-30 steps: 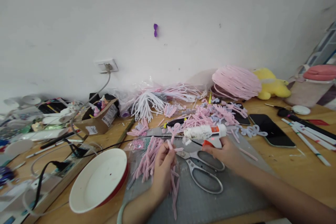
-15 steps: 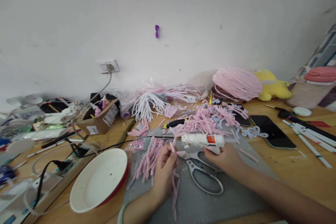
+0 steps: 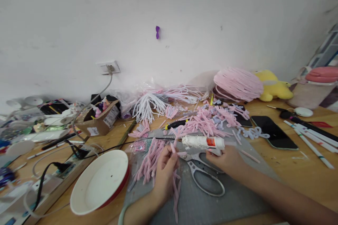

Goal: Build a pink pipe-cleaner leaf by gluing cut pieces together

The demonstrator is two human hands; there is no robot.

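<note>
My left hand pinches a pink fuzzy stem piece above the grey mat. My right hand is closed round the handle of a white glue gun with an orange label. Its nozzle points left, close to the pink piece at my left fingertips; whether they touch is too small to tell. Silver scissors lie on the mat between my hands. A bundle of pink stems lies beside my left hand, and more pink pieces are heaped behind the glue gun.
A white bowl stands at the left, near a power strip with cables and a cardboard box. White stems lie at the back. A phone, white sticks and a yellow plush toy are at the right.
The glue gun in my right hand has shifted very slightly left, its nozzle nearer the pink piece. My left hand has stayed almost still.
</note>
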